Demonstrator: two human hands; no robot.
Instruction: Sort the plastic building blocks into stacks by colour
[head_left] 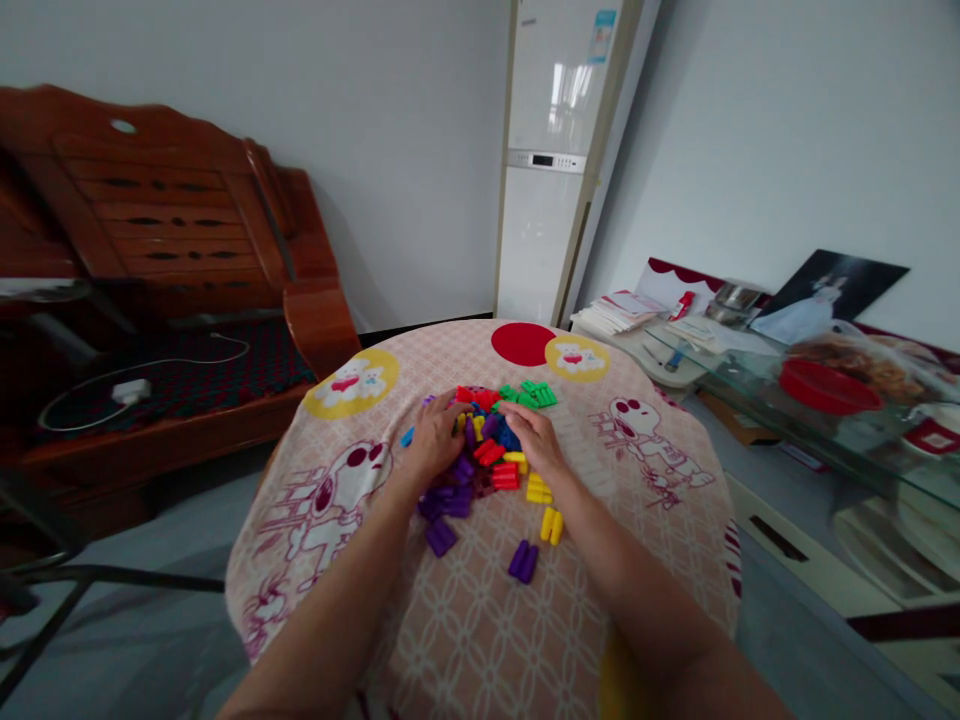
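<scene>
A pile of small plastic pieces in several colours, many shaped like paired ribbed rods, lies mid-table. My left hand (437, 432) rests over the pile's left side, fingers bent loosely above purple pieces (450, 500). Cupped at the right side is my right hand (537, 440), its fingertips by dark blue pieces (508, 436). Neither hand visibly grips a piece, though some fingertips are hidden. Between them lie red pieces (490, 453). Green pieces (537, 394) sit behind the right hand. Yellow pieces (551, 526) and a lone purple piece (523, 562) lie nearer me.
The round table wears a patterned cloth (480, 640). To the right stands a glass-topped cabinet (720, 400) with papers, a red bowl (829, 387) and a photo (832, 285). A wooden bench (161, 225) is at left, and a tall white air conditioner (544, 230) stands behind.
</scene>
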